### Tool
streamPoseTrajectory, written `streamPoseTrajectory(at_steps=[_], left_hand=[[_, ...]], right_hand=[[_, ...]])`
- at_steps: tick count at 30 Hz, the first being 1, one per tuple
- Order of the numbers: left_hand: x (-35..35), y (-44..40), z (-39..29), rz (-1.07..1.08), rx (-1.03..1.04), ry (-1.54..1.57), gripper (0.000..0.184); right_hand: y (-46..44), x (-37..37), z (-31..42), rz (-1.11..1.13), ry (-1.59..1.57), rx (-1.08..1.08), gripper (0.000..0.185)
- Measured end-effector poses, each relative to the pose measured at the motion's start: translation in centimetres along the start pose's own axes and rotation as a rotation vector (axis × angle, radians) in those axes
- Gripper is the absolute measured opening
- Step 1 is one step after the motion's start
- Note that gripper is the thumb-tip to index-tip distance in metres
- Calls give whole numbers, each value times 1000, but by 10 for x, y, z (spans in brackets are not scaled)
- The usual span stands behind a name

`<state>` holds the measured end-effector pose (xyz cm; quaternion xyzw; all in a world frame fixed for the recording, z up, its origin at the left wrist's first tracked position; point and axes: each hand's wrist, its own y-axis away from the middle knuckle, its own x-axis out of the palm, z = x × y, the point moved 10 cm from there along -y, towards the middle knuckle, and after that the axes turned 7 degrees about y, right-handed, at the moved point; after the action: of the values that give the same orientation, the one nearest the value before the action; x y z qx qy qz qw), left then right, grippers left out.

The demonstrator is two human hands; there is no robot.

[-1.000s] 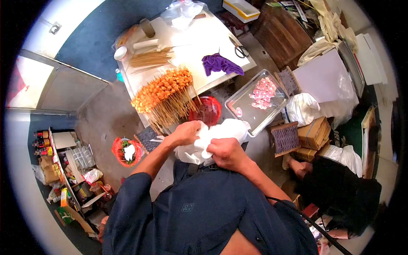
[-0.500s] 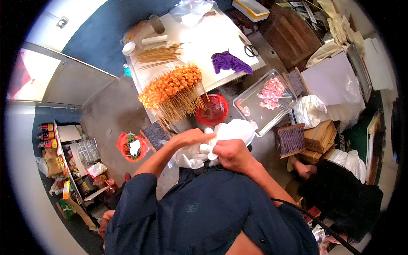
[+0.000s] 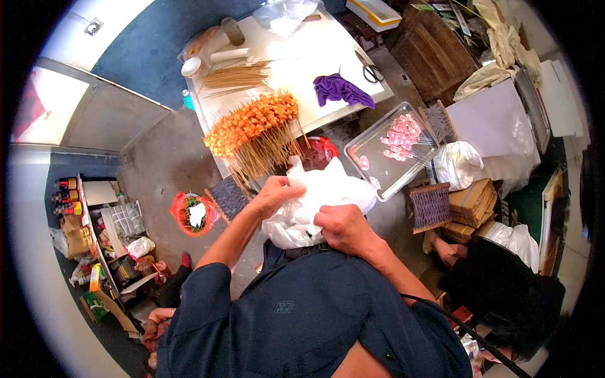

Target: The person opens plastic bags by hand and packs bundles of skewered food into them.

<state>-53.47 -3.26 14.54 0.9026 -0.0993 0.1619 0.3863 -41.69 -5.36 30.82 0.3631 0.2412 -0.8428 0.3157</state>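
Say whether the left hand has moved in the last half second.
Yes, judged against the table, the left hand has shifted left and slightly closer to it.

A purple cloth [image 3: 342, 90] lies crumpled near the edge of the white table [image 3: 302, 60], with scissors [image 3: 370, 72] near it and a white cup [image 3: 191, 67] at another corner. Past the table sits a white tub [image 3: 375, 16] with a yellow band. A red-lined bin [image 3: 179, 214] holding greens stands on the floor. Cardboard boxes [image 3: 471, 201] are stacked beside a woven-top stool [image 3: 430, 206]; near them is a person in black [image 3: 510, 293]. Left, a shelf [image 3: 101, 230] holds bottles and packets.
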Motion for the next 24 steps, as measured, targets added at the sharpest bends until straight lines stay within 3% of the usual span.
streamPoseTrajectory(at_steps=[2,11,15,18,20,21,22,24], left_hand=[[-9,-1,-4,-75,60,-44,25],[-4,16,-9,8,13,23,20],[-25,0,-3,-58,73,-56,23],[-39,-3,-8,-182,106,63,26],[-66,2,-29,-334,252,377,28],[-77,5,-44,-380,342,343,29],[-86,5,-41,-364,287,421,31],[-105,7,-58,-336,376,402,30]], right_hand=[[0,1,-2,10,-13,16,12],[3,2,-15,-2,-80,67,12],[2,2,-20,-6,-93,84,11],[1,1,-23,-6,-80,108,10],[4,1,-25,-27,-144,117,8],[5,0,-26,-29,-142,116,8],[7,0,-32,-14,-164,167,8],[12,1,-38,9,-187,213,9]])
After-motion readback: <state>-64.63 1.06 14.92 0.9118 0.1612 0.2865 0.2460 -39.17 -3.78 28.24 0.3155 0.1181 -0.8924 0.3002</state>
